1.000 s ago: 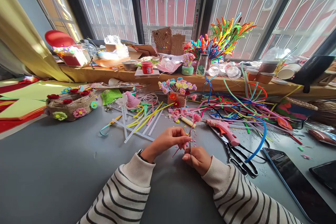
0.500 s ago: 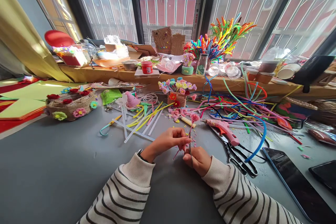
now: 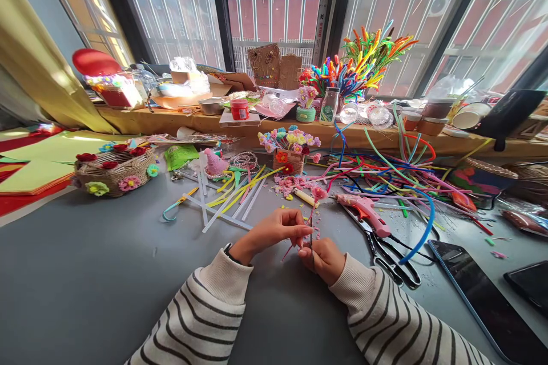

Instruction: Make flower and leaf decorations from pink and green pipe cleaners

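Note:
A pink pipe-cleaner flower is pinched by its stem between the thumb and fingers of my left hand. Below those fingers the stem's tail end sticks out to the lower left. My right hand is closed around small scissors, seen edge-on as a thin dark upright strip. Their blades point up beside the stem, close to my left fingertips; whether they touch it I cannot tell. Pink fluff bits lie on the table just beyond.
Right of my hands lie a pink glue gun, large black-handled scissors and a phone. Loose pipe cleaners spread behind them. Glue sticks, a flower box and a twine basket stand or lie toward the left.
The flower head has tipped slightly to the right, and its stem now slants more. Both hands stay nearly in place.

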Demonstrator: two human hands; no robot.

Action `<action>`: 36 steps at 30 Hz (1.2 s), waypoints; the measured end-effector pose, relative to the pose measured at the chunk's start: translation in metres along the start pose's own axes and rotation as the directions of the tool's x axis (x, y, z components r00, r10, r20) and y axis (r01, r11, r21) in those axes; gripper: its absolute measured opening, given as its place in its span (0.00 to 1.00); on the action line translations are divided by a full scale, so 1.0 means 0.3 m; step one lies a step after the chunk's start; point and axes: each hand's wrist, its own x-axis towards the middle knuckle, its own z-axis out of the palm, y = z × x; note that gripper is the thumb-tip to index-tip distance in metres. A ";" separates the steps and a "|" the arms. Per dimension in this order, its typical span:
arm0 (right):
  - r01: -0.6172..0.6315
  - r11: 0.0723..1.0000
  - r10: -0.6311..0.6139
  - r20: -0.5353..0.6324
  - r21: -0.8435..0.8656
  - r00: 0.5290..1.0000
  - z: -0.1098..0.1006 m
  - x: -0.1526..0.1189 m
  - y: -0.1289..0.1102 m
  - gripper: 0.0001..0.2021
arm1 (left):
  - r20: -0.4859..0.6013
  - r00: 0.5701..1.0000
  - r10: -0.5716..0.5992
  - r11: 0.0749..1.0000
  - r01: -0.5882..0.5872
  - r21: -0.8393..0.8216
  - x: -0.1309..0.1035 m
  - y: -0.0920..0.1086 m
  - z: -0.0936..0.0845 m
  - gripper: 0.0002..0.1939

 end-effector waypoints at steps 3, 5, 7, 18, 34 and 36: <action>-0.008 1.000 0.008 0.014 0.001 1.000 0.002 0.003 0.005 0.28 | 0.006 1.000 -0.005 1.000 0.005 0.015 0.000 -0.002 -0.001 0.11; -0.013 1.000 0.013 0.015 -0.002 1.000 0.002 0.003 0.005 0.28 | 0.001 1.000 -0.003 1.000 0.003 0.018 0.000 -0.002 -0.002 0.11; 0.002 1.000 -0.002 0.005 0.010 1.000 0.001 0.001 0.004 0.28 | -0.011 1.000 0.002 1.000 -0.002 0.015 0.001 -0.001 -0.001 0.12; 0.076 0.997 -0.076 0.000 -0.020 0.997 -0.004 -0.009 0.001 0.29 | -0.058 0.998 0.019 1.000 -0.021 -0.019 0.001 0.001 -0.001 0.10; -0.013 0.998 0.014 0.011 -0.062 1.000 -0.003 -0.001 -0.003 0.29 | 0.006 1.000 0.008 1.000 -0.008 -0.008 0.004 -0.006 -0.003 0.10; 0.005 0.999 -0.004 0.021 -0.048 1.000 -0.006 -0.005 -0.008 0.29 | 0.004 1.000 0.011 1.000 -0.011 -0.008 0.003 -0.006 -0.003 0.10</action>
